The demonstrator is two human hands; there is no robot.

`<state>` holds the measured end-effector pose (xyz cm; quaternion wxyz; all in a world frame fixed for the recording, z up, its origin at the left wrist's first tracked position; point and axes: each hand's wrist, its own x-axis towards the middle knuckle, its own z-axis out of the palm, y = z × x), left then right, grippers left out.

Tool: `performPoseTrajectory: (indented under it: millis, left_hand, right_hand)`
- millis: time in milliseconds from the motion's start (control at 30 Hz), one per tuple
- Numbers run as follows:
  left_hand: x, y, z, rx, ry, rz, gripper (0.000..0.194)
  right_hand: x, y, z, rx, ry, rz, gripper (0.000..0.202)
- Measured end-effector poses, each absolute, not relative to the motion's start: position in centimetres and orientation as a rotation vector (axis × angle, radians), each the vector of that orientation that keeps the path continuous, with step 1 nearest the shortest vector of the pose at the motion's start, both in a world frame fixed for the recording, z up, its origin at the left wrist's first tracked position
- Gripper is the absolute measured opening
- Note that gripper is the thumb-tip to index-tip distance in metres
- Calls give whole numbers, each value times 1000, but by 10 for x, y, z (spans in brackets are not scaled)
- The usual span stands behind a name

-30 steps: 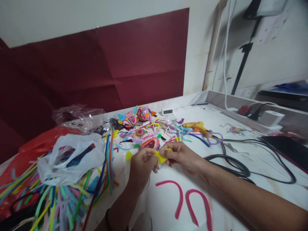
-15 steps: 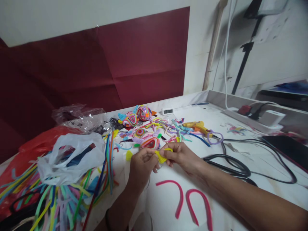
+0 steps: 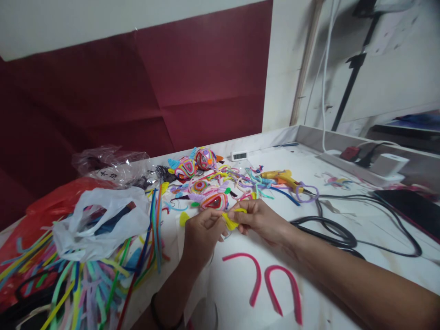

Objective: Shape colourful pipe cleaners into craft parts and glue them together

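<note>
Between my two hands is a small bundle of folded yellow pipe cleaner [image 3: 231, 222], held above the white paper. My left hand [image 3: 205, 231] pinches its left end. The fingers of my right hand [image 3: 256, 217] are closed on its right side. Below my hands, two bent dark pink pipe cleaners [image 3: 256, 279] lie on the paper [image 3: 237, 302]. Just beyond my fingers sits a colourful wound pipe-cleaner figure [image 3: 213, 200]. A yellow fuzzy piece [image 3: 184, 218] lies left of my left hand.
At left, a white plastic bag [image 3: 85, 215] lies over many loose pipe cleaners [image 3: 91, 288]. More wound figures [image 3: 185, 167] stand at the back near a small digital display [image 3: 239, 156]. A yellow glue gun [image 3: 282, 177], black cable [image 3: 323, 233], power strip [image 3: 360, 170] and phone [image 3: 409, 213] are at right.
The view has tipped slightly downward. Both hands stay at nearly the same place, with the fingers shifting a little on the yellow pipe cleaner.
</note>
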<state>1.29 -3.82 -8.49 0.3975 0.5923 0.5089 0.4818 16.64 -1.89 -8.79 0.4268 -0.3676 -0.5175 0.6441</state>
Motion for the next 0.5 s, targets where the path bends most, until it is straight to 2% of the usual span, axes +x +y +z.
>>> performPoseTrajectory:
  millis: [500]
  left_hand:
    - [10,-38,-88,1691,1328,1177,12]
  right_hand:
    - [167,-18,-90,-915,-1253,1665,29]
